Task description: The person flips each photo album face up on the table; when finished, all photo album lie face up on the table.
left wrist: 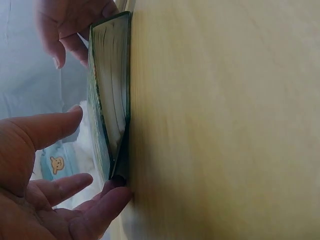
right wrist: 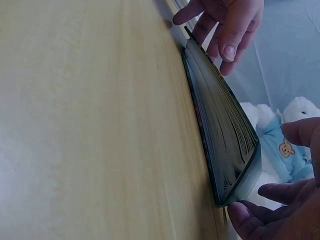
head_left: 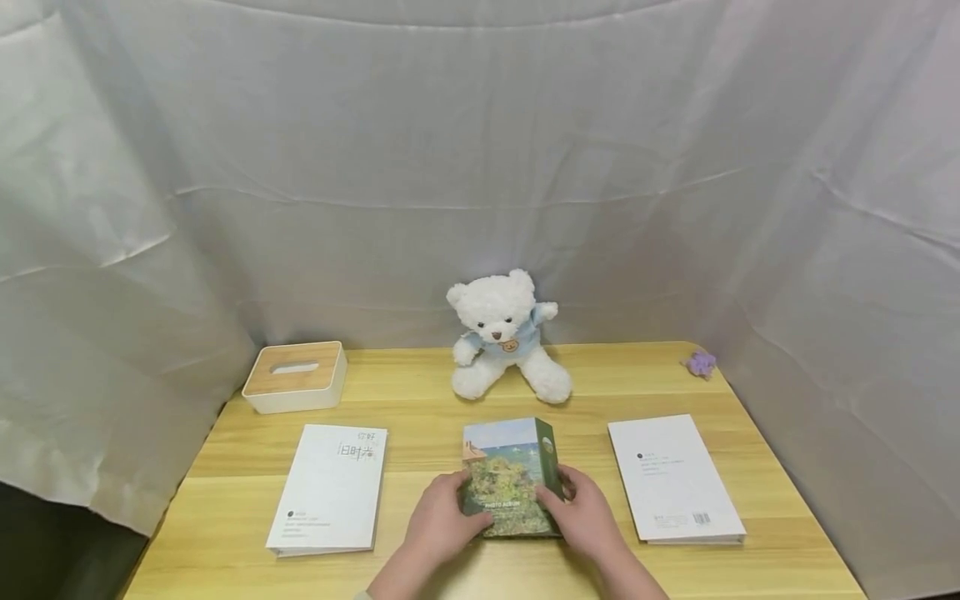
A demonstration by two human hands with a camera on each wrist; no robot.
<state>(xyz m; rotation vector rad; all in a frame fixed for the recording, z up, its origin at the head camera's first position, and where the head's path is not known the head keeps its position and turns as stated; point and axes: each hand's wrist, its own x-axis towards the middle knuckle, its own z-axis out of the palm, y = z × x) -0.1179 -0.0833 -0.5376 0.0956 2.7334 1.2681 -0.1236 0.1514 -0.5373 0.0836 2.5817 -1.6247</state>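
- Album [head_left: 501,479] on the table [head_left: 420,450], near the middle of its front part, picture cover up, with "PHOTO ALBUM" printed low on it and the green spine [head_left: 549,454] at the right side.
- Left hand [head_left: 444,517] at the album's left side: fingers loosely spread, fingertips at the lower edge, thumb held off the cover in the left wrist view.
- Right hand [head_left: 588,517] at the spine side, also loosely spread, fingertips by the bottom of the spine, thumb apart from the cover in the right wrist view; neither of the hands pinches it.
- Pages [left wrist: 110,75] show between the covers, the block thicker toward the spine.
- Left book [head_left: 326,492], white with dark lettering, lies flat, apart from the left hand.
- Right book [head_left: 675,479], white with a barcode, lies flat and slightly turned.
- Bear [head_left: 498,350], white in a blue shirt, sits behind the album.
- Tissue box [head_left: 300,400], wood-topped, at the back left corner.
- Purple thing [head_left: 701,364] at the back right corner.
- Grey cloth [head_left: 420,167] hangs behind.
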